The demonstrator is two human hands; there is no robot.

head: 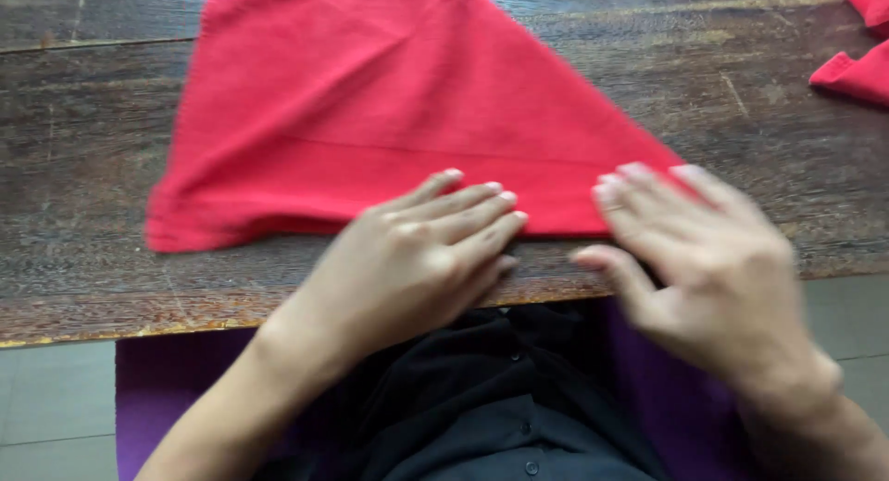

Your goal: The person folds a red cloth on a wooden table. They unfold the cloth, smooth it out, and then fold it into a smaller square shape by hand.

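Along the red cloth [389, 111]'s near edge, left hand [421, 249], right hand [704, 259].

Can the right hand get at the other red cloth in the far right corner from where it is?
Probably yes. The right hand lies flat at the near edge of the big red cloth; only bare table lies between it and the small red cloth, which runs partly out of frame.

Two bare hands are working the near edge here: one left hand [421, 249] and one right hand [704, 259]. One red cloth [370, 111] folded to a triangle is lying on one dark wooden table [83, 148]. One more piece of red fabric [861, 64] is peeking in at the top right corner.
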